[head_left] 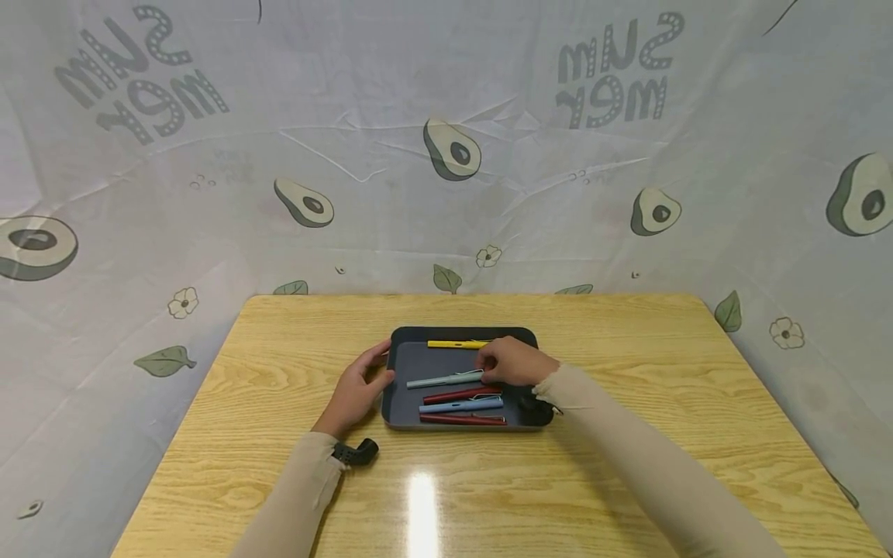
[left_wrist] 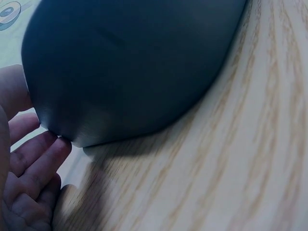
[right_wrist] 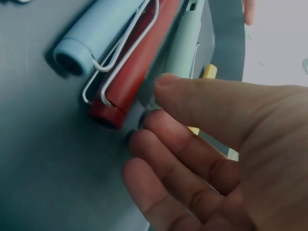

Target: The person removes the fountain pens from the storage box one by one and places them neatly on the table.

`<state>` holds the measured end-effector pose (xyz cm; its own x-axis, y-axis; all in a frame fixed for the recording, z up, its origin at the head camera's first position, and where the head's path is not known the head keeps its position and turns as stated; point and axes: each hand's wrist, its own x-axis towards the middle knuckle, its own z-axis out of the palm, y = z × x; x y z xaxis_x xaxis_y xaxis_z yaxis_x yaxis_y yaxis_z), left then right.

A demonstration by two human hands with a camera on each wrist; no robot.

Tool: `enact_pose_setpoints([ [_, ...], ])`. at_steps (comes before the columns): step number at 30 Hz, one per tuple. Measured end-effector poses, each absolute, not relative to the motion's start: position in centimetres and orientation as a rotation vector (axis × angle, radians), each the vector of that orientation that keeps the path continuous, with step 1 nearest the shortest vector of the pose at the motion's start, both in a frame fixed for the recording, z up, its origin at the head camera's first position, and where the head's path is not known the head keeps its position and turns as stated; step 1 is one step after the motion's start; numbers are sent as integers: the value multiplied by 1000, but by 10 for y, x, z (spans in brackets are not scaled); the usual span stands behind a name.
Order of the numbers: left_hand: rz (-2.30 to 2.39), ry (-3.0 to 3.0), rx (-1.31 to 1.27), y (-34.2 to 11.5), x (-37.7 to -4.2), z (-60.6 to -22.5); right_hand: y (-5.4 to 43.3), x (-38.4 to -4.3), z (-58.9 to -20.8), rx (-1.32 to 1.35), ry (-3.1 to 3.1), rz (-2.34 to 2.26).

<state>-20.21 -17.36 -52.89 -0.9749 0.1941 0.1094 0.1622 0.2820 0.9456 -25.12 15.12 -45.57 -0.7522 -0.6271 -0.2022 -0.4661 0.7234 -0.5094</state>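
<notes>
A dark grey tray [head_left: 418, 427] lies on the table with several pens in it. My left hand [head_left: 356, 391] holds the tray's left side, thumb at the rim; in the left wrist view, fingertips [left_wrist: 62, 144] meet its outer wall. Over the tray's right half, my right hand [head_left: 515, 362] pinches the clip end of a pale green pen [head_left: 443, 380] between thumb and index finger. The right wrist view shows that pen [right_wrist: 185, 48] leading away from the thumb, the other fingers loosely bent.
Nearer me in the tray lie a dark red pen [head_left: 446, 396], a light blue pen [head_left: 453, 405] and another dark red pen [head_left: 453, 419]. A yellow pen [head_left: 453, 344] lies along the far wall. The wooden table [head_left: 628, 465] meets a patterned cloth [head_left: 377, 217] behind.
</notes>
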Motion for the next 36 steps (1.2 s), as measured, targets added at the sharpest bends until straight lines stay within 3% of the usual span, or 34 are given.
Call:
enact_pose_setpoints([
  [25,1813,2489,331,-176,-203,-530,190,-236,-433,-528,2641,-1340],
  [36,1832,2493,363,-176,-205,-530,218,-224,-441,-341,2651,-1582],
])
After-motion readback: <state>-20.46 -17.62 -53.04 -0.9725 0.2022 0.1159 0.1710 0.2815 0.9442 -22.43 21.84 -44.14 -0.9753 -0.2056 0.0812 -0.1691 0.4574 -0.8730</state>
